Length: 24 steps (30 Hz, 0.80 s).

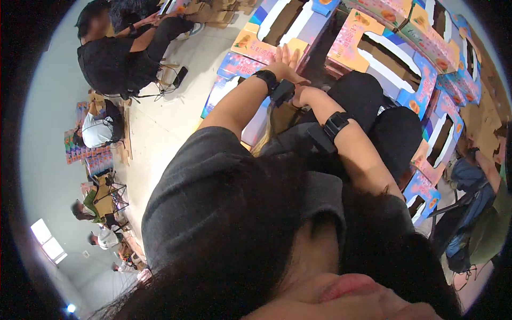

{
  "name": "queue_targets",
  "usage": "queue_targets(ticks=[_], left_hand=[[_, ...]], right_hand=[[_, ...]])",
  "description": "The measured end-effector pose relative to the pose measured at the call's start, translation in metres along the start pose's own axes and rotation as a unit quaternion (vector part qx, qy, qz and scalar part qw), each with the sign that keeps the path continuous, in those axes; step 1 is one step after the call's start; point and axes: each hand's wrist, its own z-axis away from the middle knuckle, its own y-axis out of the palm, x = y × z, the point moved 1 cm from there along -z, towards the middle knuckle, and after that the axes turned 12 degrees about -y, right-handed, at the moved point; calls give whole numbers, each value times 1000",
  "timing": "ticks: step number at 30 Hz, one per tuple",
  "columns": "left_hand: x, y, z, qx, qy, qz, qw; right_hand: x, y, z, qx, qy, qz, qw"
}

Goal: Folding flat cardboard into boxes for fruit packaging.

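Note:
My left hand is held out with its fingers spread, at the near edge of a colourful printed carton with a cut-out window. Whether the palm touches the carton I cannot tell. My right hand is right beside the left wrist, close to a small black block on the wrist strap. The right fingers are mostly hidden, so their grip does not show. Another black band circles my right wrist. Below the left forearm lies a blue and pink carton.
More window cartons are stacked ahead and to the right, close to my knees. A seated person in black works at the upper left on the pale floor. Others sit along the left wall, and a person in green is at the right.

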Motion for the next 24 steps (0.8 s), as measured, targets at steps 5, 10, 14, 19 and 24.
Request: queue_targets(ticks=[5,10,14,19,24], left_hand=[[-2,-2,-4,-8,-5,16,1000],[-17,-10,9,-4,-14,31,999],[25,50,-41,-42,6,-16,999],[0,9,-1,-25,20,43,999],[-19,-15,14,0,-33,30,999]], right_hand=[[0,-3,4,-37,-14,-5,999],[-5,1,9,-153,-79,-30,985],[26,9,33,-220,-75,72,970],[17,-27,146,-417,-222,-94,876],[-44,-42,256,-693,-67,-117,709]])
